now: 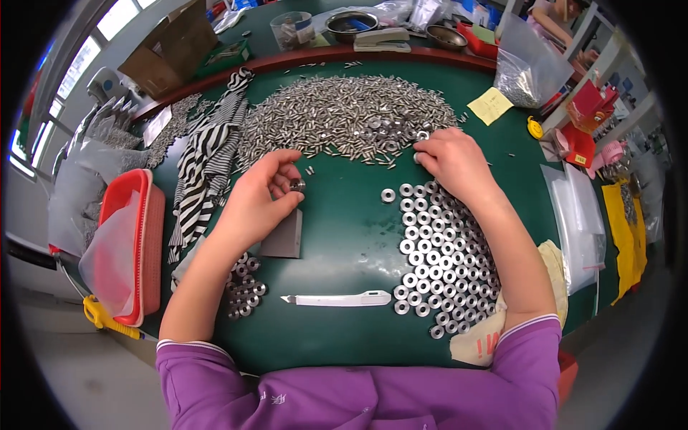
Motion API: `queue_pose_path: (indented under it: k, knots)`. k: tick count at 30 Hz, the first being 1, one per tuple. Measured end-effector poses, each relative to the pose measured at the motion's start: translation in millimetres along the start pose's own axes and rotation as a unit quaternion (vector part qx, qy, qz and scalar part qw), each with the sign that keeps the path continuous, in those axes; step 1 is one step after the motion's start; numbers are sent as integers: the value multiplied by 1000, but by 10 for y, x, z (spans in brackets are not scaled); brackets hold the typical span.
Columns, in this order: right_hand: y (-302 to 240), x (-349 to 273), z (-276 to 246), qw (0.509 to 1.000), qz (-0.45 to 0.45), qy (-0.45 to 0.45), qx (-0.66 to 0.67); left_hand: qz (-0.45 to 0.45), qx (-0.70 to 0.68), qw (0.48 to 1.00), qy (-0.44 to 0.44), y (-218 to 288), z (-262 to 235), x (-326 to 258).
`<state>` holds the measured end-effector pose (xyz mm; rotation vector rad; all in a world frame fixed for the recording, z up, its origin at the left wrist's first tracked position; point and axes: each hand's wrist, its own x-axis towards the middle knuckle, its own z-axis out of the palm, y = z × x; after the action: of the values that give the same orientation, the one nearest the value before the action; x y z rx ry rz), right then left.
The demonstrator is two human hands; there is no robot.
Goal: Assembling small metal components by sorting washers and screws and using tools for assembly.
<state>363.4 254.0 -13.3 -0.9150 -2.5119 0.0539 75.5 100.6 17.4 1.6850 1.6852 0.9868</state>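
My left hand (261,197) is closed, with a small round metal ring (297,185) pinched at its fingertips. Below that hand lies a flat grey rectangular plate (284,235). At the right end of a wide heap of small metal pins (337,107), my right hand (455,161) has its fingers pressed together; a bit of shiny metal shows at the tips, too small to name. Several darker rings (390,131) lie on the heap beside it. Under my right forearm spread many shiny metal rings (433,251) in loose rows. A smaller group of rings (246,290) sits by my left forearm.
A white craft knife (337,299) lies on the green table (337,337) in front of me. On the left are a striped cloth (208,158) and a red basket (150,244). Clear plastic bags (577,215) and a yellow cloth (625,236) lie at right.
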Motion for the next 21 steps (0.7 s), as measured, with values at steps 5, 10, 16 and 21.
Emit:
queue_pose_path:
  k: [5,10,16,21]
  knots:
    - [-93,33,-20,998,38,-12,58,35,149,988,34,14,-176,-221]
    - [-137,92,-235,981,90,-135,104,43,250,966,47,-44,-575,-511]
    - [14,79,-190,981,125,-41,141,-15,219,975,-39,-269,-643,-790]
    - [92,68,-168,980,148,-33,126,-24,224,973,-51,-238,-595,-850]
